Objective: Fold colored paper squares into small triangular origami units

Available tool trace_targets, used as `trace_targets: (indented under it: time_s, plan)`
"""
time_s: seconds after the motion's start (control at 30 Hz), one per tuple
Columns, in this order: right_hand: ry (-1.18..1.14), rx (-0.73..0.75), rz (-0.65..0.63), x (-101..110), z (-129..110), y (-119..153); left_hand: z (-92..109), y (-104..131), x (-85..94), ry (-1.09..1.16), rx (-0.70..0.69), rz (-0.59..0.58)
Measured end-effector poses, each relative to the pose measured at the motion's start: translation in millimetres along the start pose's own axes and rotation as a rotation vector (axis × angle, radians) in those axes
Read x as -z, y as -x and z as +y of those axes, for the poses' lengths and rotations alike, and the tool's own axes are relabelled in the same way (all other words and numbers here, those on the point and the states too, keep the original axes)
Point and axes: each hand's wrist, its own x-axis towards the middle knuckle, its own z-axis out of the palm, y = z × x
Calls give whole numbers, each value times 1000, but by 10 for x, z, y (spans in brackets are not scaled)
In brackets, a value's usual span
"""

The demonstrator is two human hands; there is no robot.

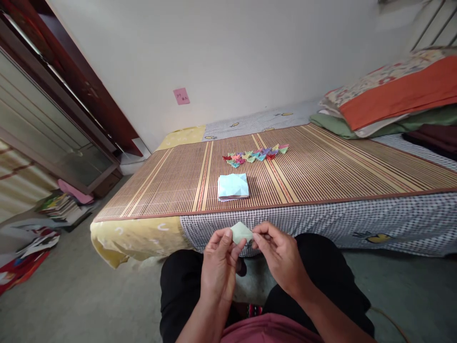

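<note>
We pinch a folded pale-green paper [241, 231] before the bed [171, 176], our left hand [218, 255] closing its grip on one side, our right hand [281, 255] gripping the right corner.

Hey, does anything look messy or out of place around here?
Yes, the red and white clutter at the far left looks untidy, its pieces jumbled together. Nothing stands out about the green paper.
</note>
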Motion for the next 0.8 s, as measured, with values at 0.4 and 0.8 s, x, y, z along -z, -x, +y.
trace_targets:
  time_s: [0.4, 0.8]
  plan:
    - [-86, -88, -22, -25, -7, -49, -46, 27, 44, -198, -90, -40]
    - [-239, -199, -113, 43, -56, -55, -3, 132, 5, -465, -204, -48]
